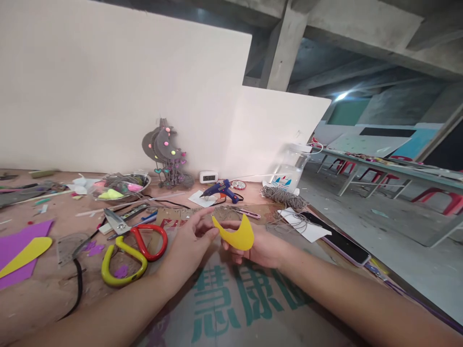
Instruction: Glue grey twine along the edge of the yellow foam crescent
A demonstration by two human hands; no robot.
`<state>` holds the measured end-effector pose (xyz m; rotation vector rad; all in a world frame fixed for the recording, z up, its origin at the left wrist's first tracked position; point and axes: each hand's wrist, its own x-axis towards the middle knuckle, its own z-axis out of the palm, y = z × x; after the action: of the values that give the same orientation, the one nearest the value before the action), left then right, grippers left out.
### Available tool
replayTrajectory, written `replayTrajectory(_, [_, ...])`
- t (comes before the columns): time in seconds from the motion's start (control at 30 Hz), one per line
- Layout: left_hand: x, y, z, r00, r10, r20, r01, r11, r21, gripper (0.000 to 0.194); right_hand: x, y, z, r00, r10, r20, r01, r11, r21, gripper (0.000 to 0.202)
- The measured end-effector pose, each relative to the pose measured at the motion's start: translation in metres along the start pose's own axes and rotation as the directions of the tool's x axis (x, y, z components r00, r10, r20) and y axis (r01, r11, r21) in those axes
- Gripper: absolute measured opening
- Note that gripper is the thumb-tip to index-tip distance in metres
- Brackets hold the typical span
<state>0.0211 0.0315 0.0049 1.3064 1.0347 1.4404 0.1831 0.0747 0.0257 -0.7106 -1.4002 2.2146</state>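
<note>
A yellow crescent cut-out, seemingly of felt or foam sheet, is held up above the cardboard in front of me. My left hand pinches its left tip between thumb and fingers. Behind and under the crescent, my right hand has its fingers curled against it; part of those fingers is hidden by the yellow piece. Left of my left hand lie large scissors with one red and one yellow-green handle, blades apart. Farther left, a yellow offcut rests on a purple sheet.
Beyond my hands lie a blue glue gun, a white digital timer and grey cord. Grey moon ornaments lean on the white board. A basin of scraps stands left; a phone and plastic jar right.
</note>
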Motion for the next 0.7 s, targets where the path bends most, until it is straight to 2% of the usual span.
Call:
replayTrajectory(0.1, [0.001,-0.002,0.001,0.999,-0.029,0.035,0.031,0.997,-0.064,0.05,-0.002,0.005,0.002,0.999,-0.036,0.019,0.035,0.999,0.036,0.04])
replayTrajectory(0.2, [0.005,-0.008,0.0,0.998,-0.065,-0.022,0.062,0.991,-0.118,0.057,0.0,0.008,0.0,0.994,-0.108,0.003,0.108,0.994,0.033,0.04])
replayTrajectory(0.3, [0.005,-0.009,-0.001,0.992,-0.11,-0.055,0.1,0.982,-0.157,0.047,0.004,0.009,-0.007,0.971,-0.201,-0.132,0.194,0.979,-0.066,0.034])
replayTrajectory(0.4, [0.004,-0.004,-0.001,0.984,-0.18,0.013,0.18,0.975,-0.132,0.036,0.007,0.01,-0.014,0.933,-0.264,-0.245,0.224,0.958,-0.18,0.029])
replayTrajectory(0.5, [0.003,0.0,-0.002,0.972,-0.226,0.066,0.23,0.971,-0.059,0.034,0.005,0.01,-0.014,0.934,-0.265,-0.238,0.187,0.934,-0.305,0.029])
replayTrajectory(0.57, [0.002,0.0,-0.003,0.969,-0.235,0.078,0.241,0.967,-0.083,0.034,0.003,0.009,-0.013,0.928,-0.298,-0.225,0.198,0.903,-0.38,0.029])
replayTrajectory(0.63, [0.002,0.001,-0.005,0.975,-0.217,0.04,0.221,0.966,-0.137,0.036,0.002,0.006,-0.014,0.894,-0.38,-0.238,0.245,0.859,-0.451,0.029])
replayTrajectory(0.7, [0.001,0.004,-0.007,0.983,-0.169,-0.072,0.16,0.981,-0.111,0.04,0.001,0.004,-0.016,0.836,-0.472,-0.281,0.267,0.796,-0.543,0.028])
